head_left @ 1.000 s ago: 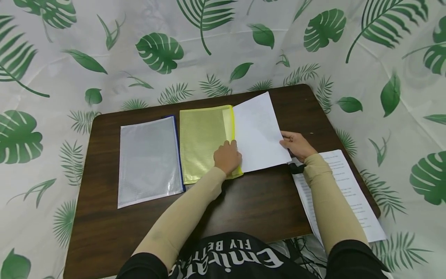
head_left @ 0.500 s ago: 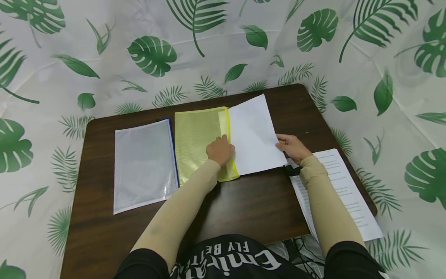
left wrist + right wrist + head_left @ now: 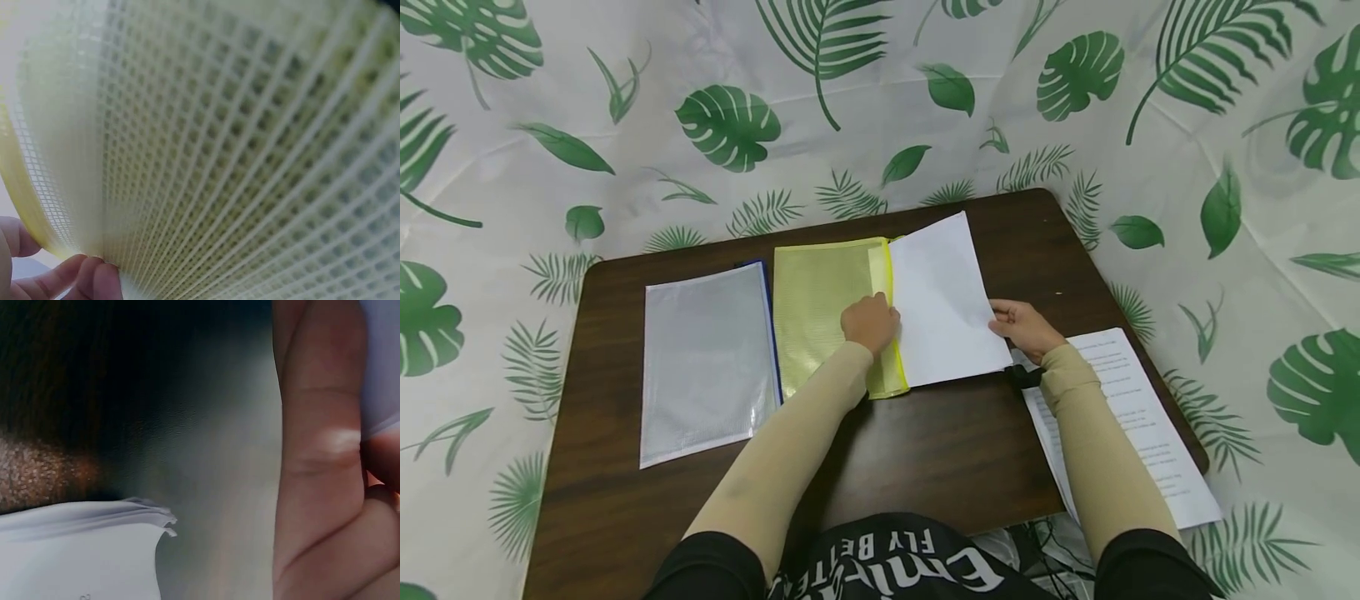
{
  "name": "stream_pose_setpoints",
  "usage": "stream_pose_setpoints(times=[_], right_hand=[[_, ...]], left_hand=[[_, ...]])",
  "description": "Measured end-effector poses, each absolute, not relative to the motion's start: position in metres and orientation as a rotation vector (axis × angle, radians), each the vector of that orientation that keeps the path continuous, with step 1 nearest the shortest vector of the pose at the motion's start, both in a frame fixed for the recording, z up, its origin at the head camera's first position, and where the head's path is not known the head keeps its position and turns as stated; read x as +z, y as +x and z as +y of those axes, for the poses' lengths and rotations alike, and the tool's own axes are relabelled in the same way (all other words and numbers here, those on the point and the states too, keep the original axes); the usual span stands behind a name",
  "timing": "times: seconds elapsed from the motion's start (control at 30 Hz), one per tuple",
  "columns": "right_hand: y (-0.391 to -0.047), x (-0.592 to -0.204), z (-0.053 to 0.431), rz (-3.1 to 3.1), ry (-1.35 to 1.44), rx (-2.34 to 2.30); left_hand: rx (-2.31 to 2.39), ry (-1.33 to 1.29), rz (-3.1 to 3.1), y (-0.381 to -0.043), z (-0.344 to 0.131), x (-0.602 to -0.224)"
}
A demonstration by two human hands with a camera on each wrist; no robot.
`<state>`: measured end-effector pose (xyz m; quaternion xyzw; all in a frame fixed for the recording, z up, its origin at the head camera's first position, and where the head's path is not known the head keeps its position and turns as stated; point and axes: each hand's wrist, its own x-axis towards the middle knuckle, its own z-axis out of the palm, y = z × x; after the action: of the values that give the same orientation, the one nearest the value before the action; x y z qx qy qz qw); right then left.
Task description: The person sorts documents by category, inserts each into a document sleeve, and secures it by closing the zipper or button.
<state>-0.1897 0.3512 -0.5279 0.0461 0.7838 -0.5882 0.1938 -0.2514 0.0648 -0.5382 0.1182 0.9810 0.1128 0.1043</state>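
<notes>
A yellow mesh zip folder (image 3: 820,283) lies mid-table. My left hand (image 3: 870,323) grips its right-hand edge; in the left wrist view the fingers (image 3: 62,278) pinch the yellow border, with the mesh bowed up close to the camera. White paper (image 3: 936,300) lies against that edge, its left end at or inside the folder's mouth; how far in, I cannot tell. The paper's right edge is held between thumb and fingers of my right hand (image 3: 1026,327). In the right wrist view those fingers (image 3: 322,450) fill the right side, the sheet partly hidden behind them.
A clear mesh folder (image 3: 707,367) with a blue edge lies at the left. Under the right forearm, a stack of printed sheets (image 3: 1112,400) overhangs the front right of the dark wooden table (image 3: 940,454). A leaf-patterned cloth (image 3: 647,125) surrounds the table.
The head view has shifted slightly, so everything appears moved left and a little down. Both hands keep their holds, and the paper shows no clear movement relative to the yellow folder.
</notes>
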Motion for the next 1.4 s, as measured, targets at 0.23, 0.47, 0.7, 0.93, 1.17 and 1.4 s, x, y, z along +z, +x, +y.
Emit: stream_pose_setpoints(times=[0.23, 0.47, 0.7, 0.93, 1.17, 1.4], right_hand=[[-0.189, -0.528, 0.351, 2.148, 0.121, -1.695], [-0.190, -0.528, 0.353, 2.086, 0.145, -1.683], [-0.194, -0.532, 0.352, 2.052, 0.197, -1.715], [-0.193, -0.528, 0.346, 2.007, 0.184, -1.796], [-0.189, -0.531, 0.346, 1.981, 0.122, -1.865], [-0.188, -0.535, 0.347, 1.904, 0.049, -1.938]], left_hand=[[0.372, 0.363, 2.906, -0.251, 0.063, -0.536], [0.374, 0.394, 2.892, -0.249, 0.062, -0.537], [0.474, 0.389, 2.872, -0.247, 0.060, -0.536], [0.564, 0.392, 2.828, -0.249, 0.056, -0.537], [0.709, 0.378, 2.758, -0.254, 0.054, -0.542], [0.759, 0.419, 2.751, -0.253, 0.052, -0.542]])
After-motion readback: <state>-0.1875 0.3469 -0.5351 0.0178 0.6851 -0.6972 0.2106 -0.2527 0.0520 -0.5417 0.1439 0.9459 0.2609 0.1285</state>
